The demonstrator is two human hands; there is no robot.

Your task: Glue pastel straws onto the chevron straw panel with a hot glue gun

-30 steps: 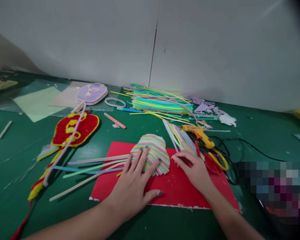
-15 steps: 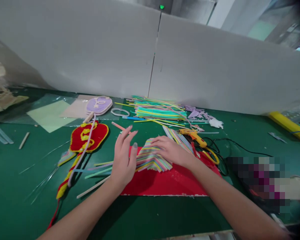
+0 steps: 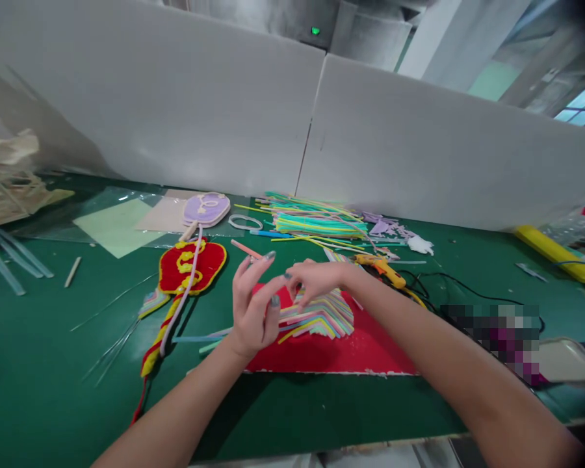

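A chevron-patterned piece of pastel striped strips [image 3: 329, 315] lies on a red sheet [image 3: 322, 363], with loose strip ends running left beneath my hands. My left hand [image 3: 256, 315] hovers over the sheet's left part, fingers spread and holding nothing visible. Above the striped piece is my right hand [image 3: 314, 281], its fingers bent and its thumb apart from them. Its fingertips meet or nearly meet the left index fingertip; whether they touch is unclear. An orange-pink stick [image 3: 246, 249] lies just beyond the left fingers.
Left of my hands lies a red-and-yellow fuzzy fan [image 3: 170, 276], with a lilac fan [image 3: 207, 209] behind it. A bundle of coloured strips [image 3: 319, 224] is at the back. To the right are an orange glue gun [image 3: 383, 270], its black cord and a yellow roll [image 3: 556, 253].
My right hand has lifted off the striped piece and moved left to the left hand's fingertips, its fingers now bent. The left hand stays spread. The whole view has shifted slightly.
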